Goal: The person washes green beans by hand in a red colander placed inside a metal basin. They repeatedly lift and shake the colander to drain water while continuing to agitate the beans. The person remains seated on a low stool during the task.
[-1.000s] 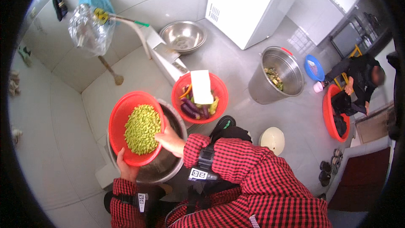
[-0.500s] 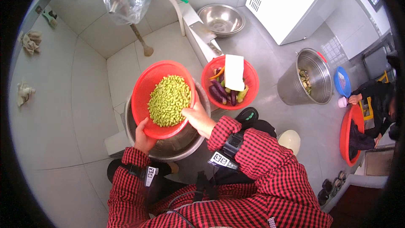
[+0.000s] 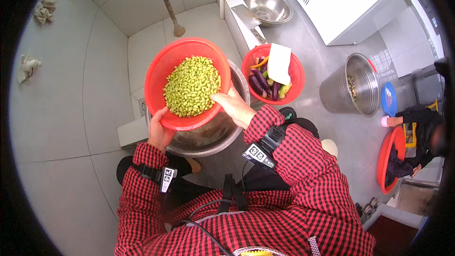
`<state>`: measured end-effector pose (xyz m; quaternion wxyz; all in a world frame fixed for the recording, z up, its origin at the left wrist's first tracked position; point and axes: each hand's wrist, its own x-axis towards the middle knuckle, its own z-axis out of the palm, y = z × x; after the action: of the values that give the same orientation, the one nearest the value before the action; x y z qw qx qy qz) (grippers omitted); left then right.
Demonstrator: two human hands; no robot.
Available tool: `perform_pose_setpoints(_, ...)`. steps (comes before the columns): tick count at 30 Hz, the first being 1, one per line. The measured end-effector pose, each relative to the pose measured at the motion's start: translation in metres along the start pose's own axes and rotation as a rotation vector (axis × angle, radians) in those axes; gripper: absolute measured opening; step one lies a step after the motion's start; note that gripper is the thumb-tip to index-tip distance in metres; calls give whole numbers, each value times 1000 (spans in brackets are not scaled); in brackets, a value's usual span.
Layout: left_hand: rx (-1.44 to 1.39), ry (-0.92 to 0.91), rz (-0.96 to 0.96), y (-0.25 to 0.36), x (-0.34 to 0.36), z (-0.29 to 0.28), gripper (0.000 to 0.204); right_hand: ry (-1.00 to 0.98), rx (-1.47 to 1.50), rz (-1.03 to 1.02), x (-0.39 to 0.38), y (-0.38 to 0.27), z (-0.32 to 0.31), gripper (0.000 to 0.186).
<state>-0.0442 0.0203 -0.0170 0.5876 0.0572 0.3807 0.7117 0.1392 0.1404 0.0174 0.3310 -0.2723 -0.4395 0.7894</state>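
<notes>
Between both hands I hold a red plastic colander (image 3: 156, 85) full of shelled green beans (image 3: 193, 87). My left hand (image 3: 161, 130) grips its near left rim, the thumb over the edge. My right hand (image 3: 233, 106) grips the right rim, with the thumb on the inside and the other fingers hidden beneath. The colander hangs over a large metal basin (image 3: 208, 144), which it partly covers. Right of the basin sits a red basket (image 3: 297, 85) holding several purple eggplants (image 3: 258, 83), peppers and a white block-shaped item (image 3: 277, 64).
A cleaver (image 3: 245, 15) lies on a white ledge beside a steel bowl (image 3: 266, 7). To the right stands a metal bucket (image 3: 339, 90) with scraps inside. Farther right, another person (image 3: 422, 132) works at a red tub (image 3: 385, 161) near a blue basin (image 3: 388, 98).
The whole view has shifted. The colander has come up closer and looks larger, still held in both hands, with the beans inside.
</notes>
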Motion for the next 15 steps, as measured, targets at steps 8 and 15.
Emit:
perform_pose_setpoints(8, -13, -17, -40, 2, 0, 3, 45, 24, -35, 48, -1, -1, 0, 64)
perform_pose_setpoints(15, -9, 13, -64, 3, 1, 6, 46, -19, -50, 89, -1, -6, 0, 63)
